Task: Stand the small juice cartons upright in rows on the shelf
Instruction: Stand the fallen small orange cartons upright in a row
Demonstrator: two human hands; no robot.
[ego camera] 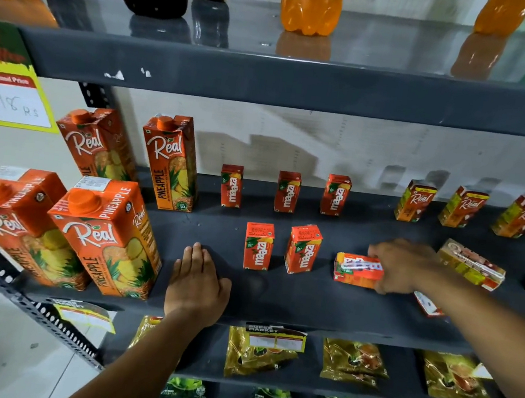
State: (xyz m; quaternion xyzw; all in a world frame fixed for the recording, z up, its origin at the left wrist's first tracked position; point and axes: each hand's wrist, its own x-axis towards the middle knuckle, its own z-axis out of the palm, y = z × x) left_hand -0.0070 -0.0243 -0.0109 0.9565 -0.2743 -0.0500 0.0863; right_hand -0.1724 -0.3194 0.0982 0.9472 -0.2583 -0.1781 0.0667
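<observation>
Gripping one lying Maaza carton point(357, 270), right hand point(403, 265), five upright

Four tall pineapple juice cartons point(178, 163) are standing at the left of the shelf point(291, 305). Six small Maaza cartons point(258, 246) are showing: five standing upright, one lying on its side. Five small Real cartons point(415, 201) are sitting at the right, three upright and two lying down. One more small carton point(427, 305) is lying half hidden under an arm.
</observation>
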